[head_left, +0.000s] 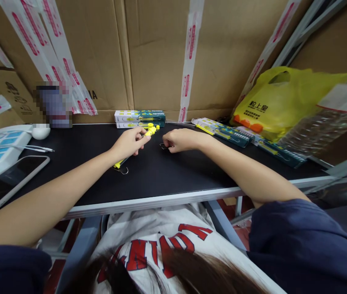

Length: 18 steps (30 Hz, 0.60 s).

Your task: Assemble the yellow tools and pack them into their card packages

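Note:
My left hand [129, 143] is closed around a slim yellow tool [151, 130], which slants over the black tabletop. Yellow knobs stick out past the fingertips, and the fingers hide its middle. Below the hand, its lower end [118, 164] shows with a curved metal wire hook [124, 171]. A short way to the right, my right hand [179, 140] has its fingers curled together low over the table. A small bent wire piece [162, 145] pokes out from under those fingertips, which appear to pinch it. The two hands are apart.
Printed boxes [139, 119] are stacked against the cardboard wall, and more boxes [222, 131] lie to the right. A yellow plastic bag [271, 102] and a clear plastic container [323, 118] stand there. At left are a phone [10, 181], a power strip [10, 143] and white cables.

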Each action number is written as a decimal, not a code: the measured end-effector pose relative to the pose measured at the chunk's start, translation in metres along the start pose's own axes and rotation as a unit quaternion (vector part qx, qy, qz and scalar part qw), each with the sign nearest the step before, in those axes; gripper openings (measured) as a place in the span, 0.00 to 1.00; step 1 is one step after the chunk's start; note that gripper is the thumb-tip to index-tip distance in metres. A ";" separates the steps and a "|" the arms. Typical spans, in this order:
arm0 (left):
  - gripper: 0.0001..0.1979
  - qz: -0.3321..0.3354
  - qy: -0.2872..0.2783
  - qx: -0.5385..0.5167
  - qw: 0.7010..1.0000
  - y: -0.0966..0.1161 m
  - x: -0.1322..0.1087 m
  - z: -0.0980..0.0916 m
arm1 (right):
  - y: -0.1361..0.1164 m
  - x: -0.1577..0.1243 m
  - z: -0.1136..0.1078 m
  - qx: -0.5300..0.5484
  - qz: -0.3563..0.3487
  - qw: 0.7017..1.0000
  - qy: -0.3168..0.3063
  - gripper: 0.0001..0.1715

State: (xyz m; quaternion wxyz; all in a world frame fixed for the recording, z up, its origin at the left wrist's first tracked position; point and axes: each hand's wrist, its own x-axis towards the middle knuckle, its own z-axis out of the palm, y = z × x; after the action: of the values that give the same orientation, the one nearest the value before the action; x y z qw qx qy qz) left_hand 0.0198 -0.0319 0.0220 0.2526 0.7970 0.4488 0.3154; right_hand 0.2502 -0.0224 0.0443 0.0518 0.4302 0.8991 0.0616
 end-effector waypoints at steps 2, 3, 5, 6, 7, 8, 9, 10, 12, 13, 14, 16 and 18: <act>0.10 0.012 -0.008 0.011 1.000 -0.001 0.000 0.001 | 0.002 -0.001 -0.001 0.025 -0.001 1.000 -0.010 0.10; 0.10 0.016 -0.013 0.014 1.000 -0.001 0.000 0.001 | 0.003 -0.001 -0.002 0.039 0.000 0.999 -0.018 0.09; 0.11 0.022 -0.022 0.021 0.999 0.000 -0.001 0.002 | 0.004 -0.001 -0.002 0.065 0.004 0.997 -0.034 0.07; 0.12 0.024 -0.028 0.026 0.999 0.000 -0.002 0.002 | 0.005 -0.001 -0.002 0.073 0.006 0.996 -0.041 0.07; 0.12 0.026 -0.034 0.030 0.999 0.001 -0.002 0.002 | 0.005 -0.001 -0.001 0.078 0.008 0.996 -0.044 0.06; 0.12 0.029 -0.039 0.033 0.998 0.001 -0.003 0.002 | 0.005 -0.001 -0.001 0.080 0.010 0.996 -0.040 0.05; 0.13 0.034 -0.042 0.036 0.998 0.001 -0.003 0.002 | 0.005 -0.001 -0.001 0.083 0.011 0.996 -0.026 0.04; 0.13 0.040 -0.040 0.040 0.998 0.001 -0.003 0.002 | 0.005 -0.001 -0.001 0.091 0.009 0.996 -0.006 0.03; 0.13 0.052 -0.020 0.056 0.997 0.001 -0.003 0.000 | 0.004 -0.001 -0.001 0.143 0.001 0.989 0.035 0.04; 0.14 0.055 -0.006 0.066 0.996 0.000 -0.003 -0.001 | 0.003 -0.001 -0.001 0.185 -0.005 0.982 0.049 0.05; 0.14 0.058 0.008 0.076 0.995 -0.001 -0.002 -0.002 | 0.002 0.000 0.000 0.229 -0.014 0.971 0.060 0.06; 0.13 0.057 0.025 0.087 0.994 -0.002 -0.001 -0.003 | -0.003 0.002 0.003 0.294 -0.031 0.950 0.098 0.07; 0.12 0.053 0.025 0.075 0.995 -0.002 -0.001 -0.003 | -0.008 0.006 0.008 0.313 -0.052 0.934 0.162 0.07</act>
State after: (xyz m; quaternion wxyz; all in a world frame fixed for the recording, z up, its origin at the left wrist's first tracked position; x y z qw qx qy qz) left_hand 0.0162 -0.0318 0.0224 0.1634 0.8283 0.4344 0.3137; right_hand 0.2415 -0.0223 0.0350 -0.2286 0.3613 0.8903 -0.1565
